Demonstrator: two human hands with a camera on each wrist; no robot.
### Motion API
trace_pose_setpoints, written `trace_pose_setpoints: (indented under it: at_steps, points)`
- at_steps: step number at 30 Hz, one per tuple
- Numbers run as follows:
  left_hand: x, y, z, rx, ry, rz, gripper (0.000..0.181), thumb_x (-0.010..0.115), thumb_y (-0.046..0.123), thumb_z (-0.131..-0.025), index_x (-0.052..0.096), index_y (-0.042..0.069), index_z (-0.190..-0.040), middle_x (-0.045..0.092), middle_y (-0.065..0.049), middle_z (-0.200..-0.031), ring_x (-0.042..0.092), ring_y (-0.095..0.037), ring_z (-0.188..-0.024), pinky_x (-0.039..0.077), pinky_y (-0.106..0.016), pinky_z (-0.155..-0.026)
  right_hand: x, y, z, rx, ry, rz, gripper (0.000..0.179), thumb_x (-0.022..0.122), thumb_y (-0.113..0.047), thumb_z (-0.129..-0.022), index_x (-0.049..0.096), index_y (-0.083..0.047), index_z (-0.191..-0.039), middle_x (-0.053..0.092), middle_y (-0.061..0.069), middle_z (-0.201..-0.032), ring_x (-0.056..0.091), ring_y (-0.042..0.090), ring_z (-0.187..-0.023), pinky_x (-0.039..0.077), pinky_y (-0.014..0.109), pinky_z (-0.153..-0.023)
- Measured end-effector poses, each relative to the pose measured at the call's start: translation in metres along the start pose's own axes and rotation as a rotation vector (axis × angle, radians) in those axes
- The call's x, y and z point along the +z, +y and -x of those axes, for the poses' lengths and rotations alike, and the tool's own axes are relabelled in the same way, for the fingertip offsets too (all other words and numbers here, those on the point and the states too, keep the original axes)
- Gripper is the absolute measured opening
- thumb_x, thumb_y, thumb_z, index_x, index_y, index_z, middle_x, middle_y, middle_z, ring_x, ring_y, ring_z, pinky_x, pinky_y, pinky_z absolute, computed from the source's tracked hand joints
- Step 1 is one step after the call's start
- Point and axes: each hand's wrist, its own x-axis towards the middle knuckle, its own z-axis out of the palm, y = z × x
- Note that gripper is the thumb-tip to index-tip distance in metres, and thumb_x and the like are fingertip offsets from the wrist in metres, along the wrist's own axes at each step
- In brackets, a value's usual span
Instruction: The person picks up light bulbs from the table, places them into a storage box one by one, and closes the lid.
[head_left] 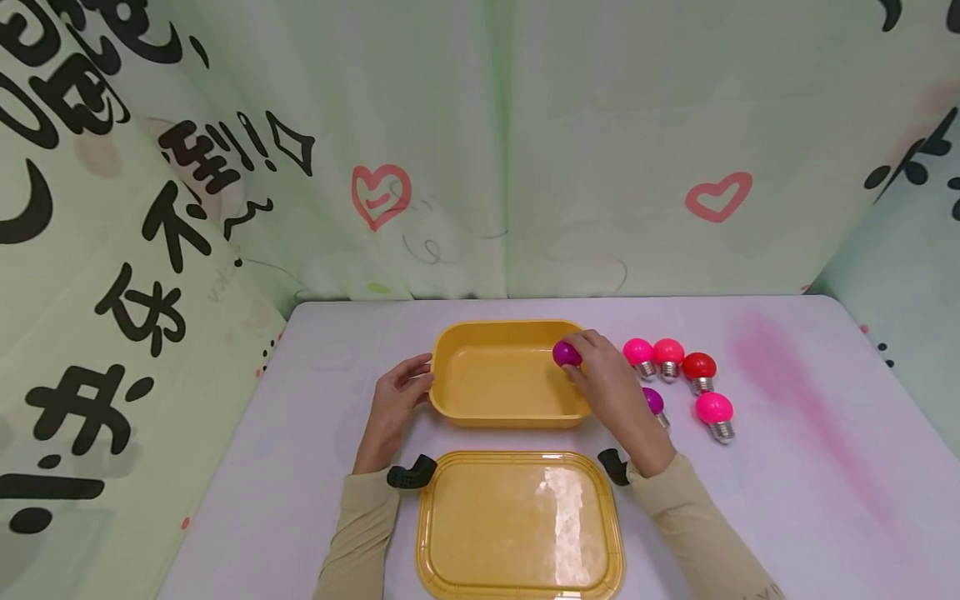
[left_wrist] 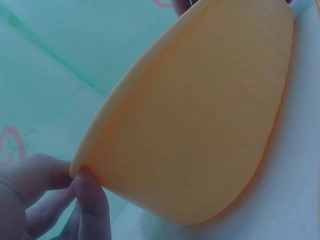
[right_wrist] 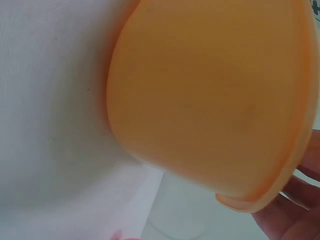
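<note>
A yellow plastic box (head_left: pixel 510 421) stands on the table, its inside facing up. My left hand (head_left: pixel 396 407) is at its left end, and in the left wrist view the thumb and fingers of that hand (left_wrist: pixel 55 195) pinch the rim (left_wrist: pixel 107 112). Over the right part of the box, my right hand (head_left: pixel 609 387) holds a purple toy light bulb (head_left: pixel 566 353) between thumb and fingers. The right wrist view shows fingers of the right hand (right_wrist: pixel 292 210) past the box's rim; the bulb is hidden there behind the box wall (right_wrist: pixel 200 100).
Right of the box lie several toy bulbs with silver screw bases: a pink bulb (head_left: pixel 638 351), a coral one (head_left: pixel 668 351), a red one (head_left: pixel 699 365), a purple one (head_left: pixel 653 402) and another pink one (head_left: pixel 714 407). A yellow lid (head_left: pixel 517 525) lies in front. Printed curtains surround the table.
</note>
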Motion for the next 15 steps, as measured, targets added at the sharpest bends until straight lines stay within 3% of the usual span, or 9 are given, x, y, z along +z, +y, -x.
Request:
trace_pose_setpoints:
  at_steps: [15]
  points:
    - [0.000,-0.001,-0.001,0.005,-0.003,-0.003,0.037,0.066,0.010,-0.094,0.062,0.007,-0.131,0.062,-0.016,-0.124,0.064,-0.017,-0.096,0.055,-0.021,-0.075,0.018,0.006,-0.012,-0.008,-0.029,-0.009,0.037,0.075,0.000,-0.084,0.064,0.005,-0.119,0.063,0.022,-0.119,0.061,0.038,-0.108,0.051,0.051,-0.097]
